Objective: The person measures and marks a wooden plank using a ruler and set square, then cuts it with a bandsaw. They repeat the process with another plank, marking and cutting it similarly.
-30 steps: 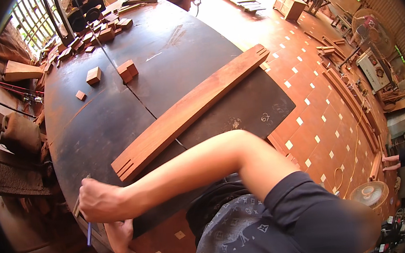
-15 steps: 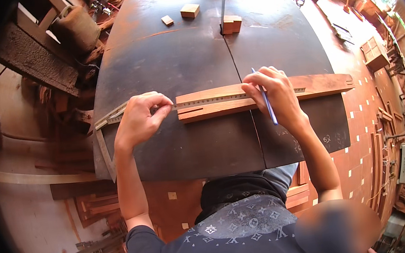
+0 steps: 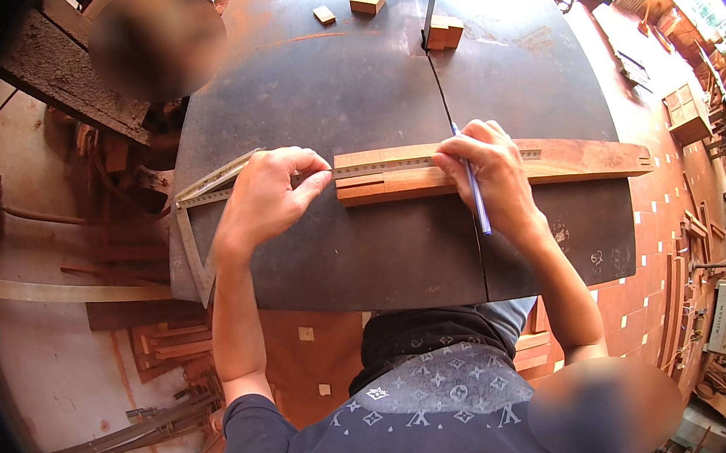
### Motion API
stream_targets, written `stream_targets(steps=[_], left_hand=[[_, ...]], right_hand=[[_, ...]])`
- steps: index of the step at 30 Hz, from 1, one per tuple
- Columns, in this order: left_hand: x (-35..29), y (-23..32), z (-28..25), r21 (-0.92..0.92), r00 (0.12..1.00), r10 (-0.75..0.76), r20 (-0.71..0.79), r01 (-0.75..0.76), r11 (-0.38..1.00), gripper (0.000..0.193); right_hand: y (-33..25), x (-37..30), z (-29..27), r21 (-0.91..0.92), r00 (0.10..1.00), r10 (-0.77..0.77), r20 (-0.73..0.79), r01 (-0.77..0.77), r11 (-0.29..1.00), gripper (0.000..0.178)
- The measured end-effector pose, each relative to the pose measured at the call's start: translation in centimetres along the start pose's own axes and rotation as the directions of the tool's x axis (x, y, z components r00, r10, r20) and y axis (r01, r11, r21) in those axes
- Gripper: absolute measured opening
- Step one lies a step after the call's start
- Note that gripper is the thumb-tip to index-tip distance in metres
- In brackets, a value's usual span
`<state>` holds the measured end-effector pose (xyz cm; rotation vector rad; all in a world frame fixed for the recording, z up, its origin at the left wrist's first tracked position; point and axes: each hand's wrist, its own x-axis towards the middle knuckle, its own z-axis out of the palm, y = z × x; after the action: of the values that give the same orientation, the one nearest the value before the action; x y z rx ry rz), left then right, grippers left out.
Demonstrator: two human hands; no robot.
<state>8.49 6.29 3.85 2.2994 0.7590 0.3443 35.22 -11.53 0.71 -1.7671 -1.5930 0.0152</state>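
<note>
A worker's left hand pinches a thin, marked ruler between thumb and forefinger, just past the left end of a smooth, reddish board. The board lies crosswise on a scuffed black bench, jutting beyond its right edge. The right hand, fingers curled closed around a slim blue pen, bears over the ruler. Holding it flat and parallel to the board's long edge should give the truest reading. Narrow slots notch both ends.
</note>
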Motion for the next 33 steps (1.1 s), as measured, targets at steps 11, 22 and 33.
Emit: stream_targets(steps=[11,22,33], left_hand=[[0.2,1.0,0.8,0.008,0.997,-0.057,-0.044,0.057,0.998,0.016],[-0.2,0.2,1.1,-0.008,0.997,-0.037,-0.070,0.036,0.999,0.015],[-0.1,0.3,1.3,0.007,0.996,-0.050,-0.075,0.051,0.999,0.015]], right_hand=[[-2.3,0.4,2.5,0.058,1.000,-0.016,0.010,0.015,0.998,0.004],[-2.0,0.3,2.3,0.029,1.000,-0.026,-0.005,0.026,0.999,0.005],[-2.1,0.3,2.2,0.045,1.000,-0.011,-0.003,0.011,0.999,0.004]])
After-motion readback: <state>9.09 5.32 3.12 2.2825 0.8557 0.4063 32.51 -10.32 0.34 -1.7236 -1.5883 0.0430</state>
